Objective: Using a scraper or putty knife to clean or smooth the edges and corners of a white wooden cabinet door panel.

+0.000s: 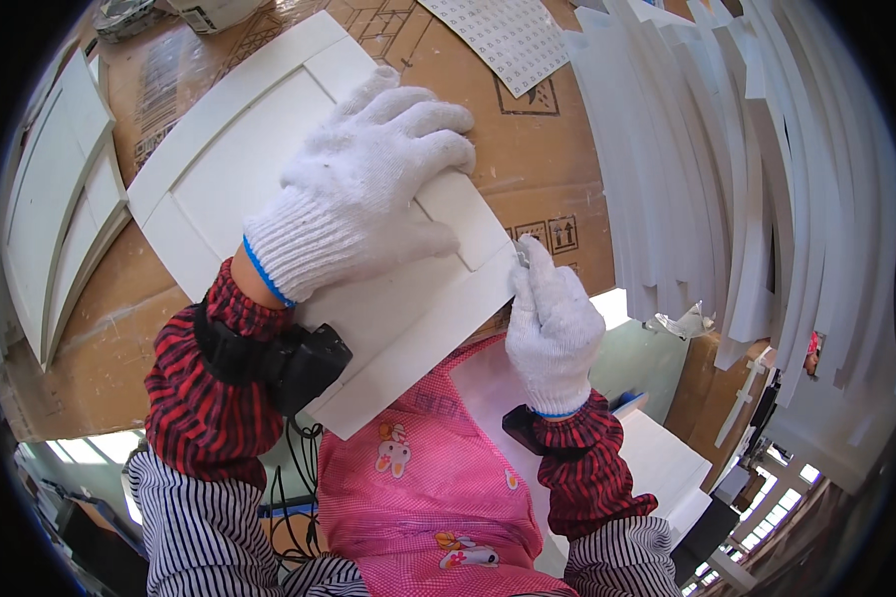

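A white framed panel (259, 149), like a cabinet door, lies slanted before me with its near corner jutting over the table edge. My left hand (368, 169), in a white knitted glove, rests flat on its face with the fingers spread. At the panel's right edge is my right hand (556, 328), gloved too, its fingers closed and their tips touching that edge. Something small and thin seems pinched at those fingertips, but I cannot make out what it is.
Brown printed cardboard (558, 159) covers the table. More white panels (60, 199) lean at the left. Tall white boards (667, 149) stand at the right. A white sheet with small marks (498, 40) and a white container (214, 12) lie at the back. Black cables (299, 488) hang below.
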